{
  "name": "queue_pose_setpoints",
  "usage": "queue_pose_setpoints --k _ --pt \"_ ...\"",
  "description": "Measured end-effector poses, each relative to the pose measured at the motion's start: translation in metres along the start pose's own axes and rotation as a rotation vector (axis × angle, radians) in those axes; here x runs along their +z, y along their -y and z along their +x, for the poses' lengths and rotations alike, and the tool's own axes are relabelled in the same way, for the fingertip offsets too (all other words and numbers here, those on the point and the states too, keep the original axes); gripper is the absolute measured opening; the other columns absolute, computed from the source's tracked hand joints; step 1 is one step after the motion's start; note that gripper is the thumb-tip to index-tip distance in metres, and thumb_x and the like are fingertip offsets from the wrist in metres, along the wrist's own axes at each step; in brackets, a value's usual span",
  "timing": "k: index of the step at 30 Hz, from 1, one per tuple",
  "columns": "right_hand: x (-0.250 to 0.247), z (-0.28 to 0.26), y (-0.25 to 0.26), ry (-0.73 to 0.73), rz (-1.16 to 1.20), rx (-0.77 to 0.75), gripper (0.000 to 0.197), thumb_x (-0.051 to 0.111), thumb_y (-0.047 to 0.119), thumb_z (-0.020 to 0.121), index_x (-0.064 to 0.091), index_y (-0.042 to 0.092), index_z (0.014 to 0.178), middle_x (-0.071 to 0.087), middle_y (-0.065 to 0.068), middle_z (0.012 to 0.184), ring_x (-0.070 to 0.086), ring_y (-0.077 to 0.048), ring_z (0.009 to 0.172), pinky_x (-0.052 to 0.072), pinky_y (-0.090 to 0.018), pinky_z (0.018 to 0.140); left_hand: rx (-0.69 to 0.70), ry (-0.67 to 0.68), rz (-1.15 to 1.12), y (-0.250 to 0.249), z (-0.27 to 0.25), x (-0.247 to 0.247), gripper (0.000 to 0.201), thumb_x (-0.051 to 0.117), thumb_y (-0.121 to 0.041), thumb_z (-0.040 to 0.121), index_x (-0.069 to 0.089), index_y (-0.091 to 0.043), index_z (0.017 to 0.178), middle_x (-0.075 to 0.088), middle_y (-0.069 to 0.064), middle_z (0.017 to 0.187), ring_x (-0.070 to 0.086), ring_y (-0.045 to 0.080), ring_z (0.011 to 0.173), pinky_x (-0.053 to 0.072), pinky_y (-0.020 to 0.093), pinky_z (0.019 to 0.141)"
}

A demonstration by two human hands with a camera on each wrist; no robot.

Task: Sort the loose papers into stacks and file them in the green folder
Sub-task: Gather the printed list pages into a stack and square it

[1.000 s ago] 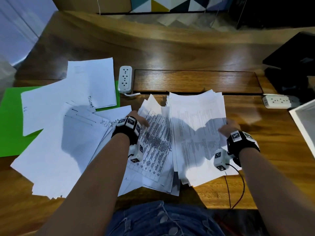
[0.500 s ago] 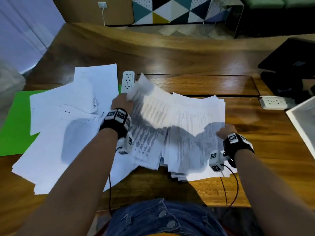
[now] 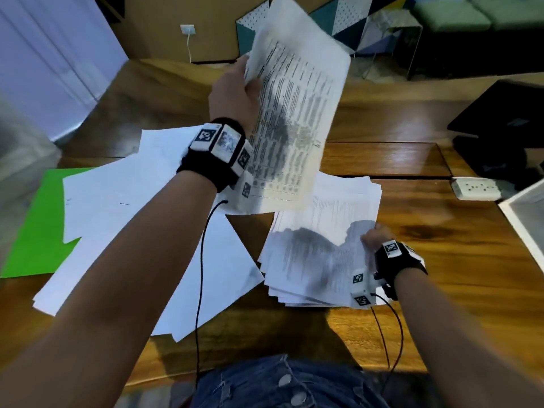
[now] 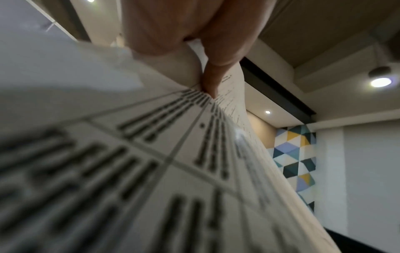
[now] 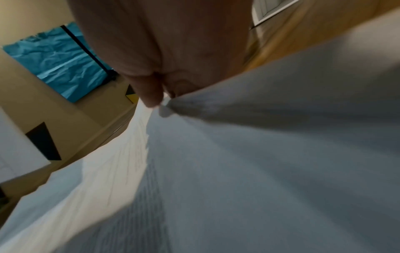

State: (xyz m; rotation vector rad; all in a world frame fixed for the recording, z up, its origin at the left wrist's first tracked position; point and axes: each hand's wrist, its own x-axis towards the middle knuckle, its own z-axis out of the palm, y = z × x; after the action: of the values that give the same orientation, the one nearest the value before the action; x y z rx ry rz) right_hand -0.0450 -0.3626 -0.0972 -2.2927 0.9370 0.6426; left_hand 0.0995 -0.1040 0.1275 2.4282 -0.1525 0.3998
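My left hand [image 3: 235,92] grips a bundle of printed sheets [image 3: 294,113] by its left edge and holds it upright, high above the desk. The left wrist view has that hand [image 4: 194,42] pinching the printed sheets [image 4: 151,162] between thumb and fingers. My right hand [image 3: 372,238] pinches the right edge of a stack of printed papers [image 3: 321,245] lying on the desk; in the right wrist view its fingers [image 5: 151,95] nip the stack's edge [image 5: 259,154]. Blank white sheets [image 3: 123,201] are spread at left, partly over the green folder [image 3: 38,228].
The wooden desk [image 3: 441,275] has a recessed panel [image 3: 382,159] at the back. A white power strip [image 3: 475,188] lies at right, near a white tray's corner [image 3: 524,219] and a dark device [image 3: 506,119]. Black wrist cables hang near the desk's front edge.
My left hand has lifted the printed bundle from the pile up and away from the desk. The right hand stays on the right stack's edge. The head view has tilted up.
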Motion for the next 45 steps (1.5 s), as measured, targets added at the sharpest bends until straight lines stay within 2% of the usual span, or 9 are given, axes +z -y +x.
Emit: queue_pose_setpoints --k 4,7,13,20,27,30,33,40,45 --pt "-0.015 -0.006 -0.001 -0.075 0.398 0.064 0.038 0.037 0.013 0.101 0.040 -0.002 0.136 0.046 -0.022 0.138 0.047 -0.033 0.126 0.040 -0.029 0.098 -0.068 0.037 -0.231 -0.008 0.010 0.012 0.039 0.054 -0.026 0.093 0.055 -0.005 0.126 0.064 0.014 0.118 0.061 0.028 0.110 0.049 0.034 0.087" --pt "-0.019 -0.015 -0.006 0.065 0.795 0.113 0.065 0.027 0.059 0.095 0.064 0.006 0.093 0.070 -0.013 0.072 0.057 -0.031 0.075 0.043 -0.040 0.070 -0.216 0.144 -0.328 0.003 0.008 0.033 0.035 0.058 -0.022 0.090 0.057 -0.002 0.119 0.065 0.018 0.116 0.062 0.028 0.108 0.046 0.028 0.078" --pt "-0.017 -0.002 -0.019 0.295 1.127 0.143 0.098 0.021 0.083 0.077 0.032 0.015 0.147 0.042 -0.015 0.146 0.044 -0.035 0.131 0.031 -0.054 0.110 -0.418 0.493 -0.201 0.050 -0.042 0.103 0.035 0.059 -0.014 0.091 0.057 0.004 0.120 0.062 0.016 0.104 0.059 0.028 0.096 0.041 0.024 0.070" --pt "-0.017 -0.005 -0.004 0.256 1.040 0.088 0.061 0.042 0.057 0.091 0.052 0.014 0.132 0.063 -0.010 0.114 0.059 -0.028 0.106 0.044 -0.044 0.098 -0.710 0.661 -0.084 0.091 -0.083 0.161 0.035 0.059 -0.019 0.090 0.059 0.000 0.119 0.063 0.017 0.122 0.059 0.034 0.113 0.047 0.032 0.085" --pt "0.000 0.018 -0.001 0.318 0.818 -0.064 0.101 0.074 0.051 0.059 0.036 0.015 0.145 0.033 -0.004 0.153 0.027 -0.020 0.143 0.016 -0.036 0.117 -0.595 0.465 -0.092 0.075 -0.104 0.178 0.080 0.070 -0.039 0.078 0.030 -0.013 0.142 0.036 0.015 0.144 0.034 0.035 0.134 0.032 0.045 0.109" --pt "-0.002 0.003 0.014 0.349 0.748 0.020 0.124 0.076 0.066 0.040 0.036 0.015 0.145 0.031 -0.005 0.154 0.026 -0.024 0.144 0.017 -0.042 0.115 -0.852 0.329 -0.044 0.074 -0.114 0.175 0.084 0.061 -0.048 0.083 0.020 -0.014 0.147 0.021 0.013 0.154 0.021 0.033 0.142 0.021 0.047 0.115" --pt "0.001 -0.003 0.021 0.272 0.739 0.082 0.075 0.074 0.044 0.073 0.046 0.016 0.137 0.043 -0.001 0.145 0.040 -0.025 0.134 0.029 -0.040 0.106 -0.950 0.446 -0.098 0.072 -0.125 0.178 0.081 0.057 -0.043 0.087 0.017 -0.006 0.148 0.021 0.013 0.155 0.022 0.033 0.142 0.021 0.042 0.114" --pt "0.002 -0.009 0.032 0.173 0.738 0.057 0.044 0.061 0.001 0.087 0.050 -0.006 0.129 0.053 -0.020 0.132 0.052 -0.028 0.122 0.036 -0.037 0.106 -0.952 0.534 -0.441 0.084 -0.111 0.176 0.105 0.072 -0.034 0.079 -0.002 -0.019 0.152 0.024 0.013 0.156 0.029 0.035 0.141 0.030 0.045 0.113" --pt "-0.015 -0.023 0.032 0.126 0.909 -0.132 0.034 0.062 -0.006 0.081 0.058 0.017 0.105 0.068 -0.003 0.110 0.062 -0.015 0.098 0.041 -0.039 0.096 -0.969 0.620 -0.607 0.130 -0.103 0.167 0.100 0.088 -0.046 0.049 0.049 -0.012 0.135 0.064 0.015 0.123 0.063 0.029 0.111 0.050 0.044 0.095"
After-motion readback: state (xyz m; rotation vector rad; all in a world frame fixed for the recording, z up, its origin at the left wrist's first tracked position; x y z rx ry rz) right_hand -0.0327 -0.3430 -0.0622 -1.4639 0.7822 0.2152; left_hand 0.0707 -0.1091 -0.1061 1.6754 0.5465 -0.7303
